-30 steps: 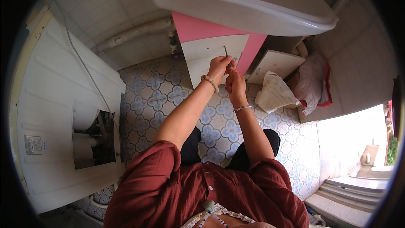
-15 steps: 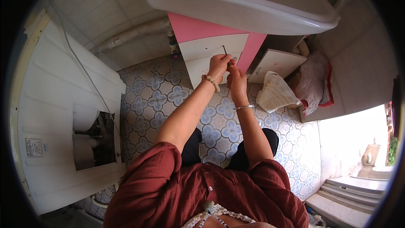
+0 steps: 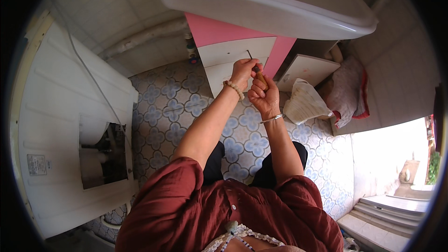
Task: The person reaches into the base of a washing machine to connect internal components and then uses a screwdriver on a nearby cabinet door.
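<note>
A screwdriver (image 3: pixel 262 81) with a brown, wood-coloured handle slants between my two hands. Its thin dark shaft ends against the white upper drawer front (image 3: pixel 215 54) of a pink cabinet (image 3: pixel 210 29). My left hand (image 3: pixel 242 71), with a beaded bracelet at the wrist, pinches the screwdriver around the shaft near the handle. Lower and to the right, the fingers of my right hand (image 3: pixel 265 95) curl round the handle's end. Whether the tip sits in a screw is too small to tell. A small dark hole shows on the drawer front, left of the tip.
A white washbasin (image 3: pixel 270 7) overhangs the cabinet. To the right are an opened white cabinet door (image 3: pixel 305 71), a pale bag (image 3: pixel 305 103) and a grey cloth (image 3: pixel 344 91) with red edging. A large white appliance (image 3: pixel 60 112) with an opening in its panel stands left on the patterned floor (image 3: pixel 179 109).
My right hand has turned and drawn slightly down, so more of the screwdriver's handle shows. The left hand stays in nearly the same place.
</note>
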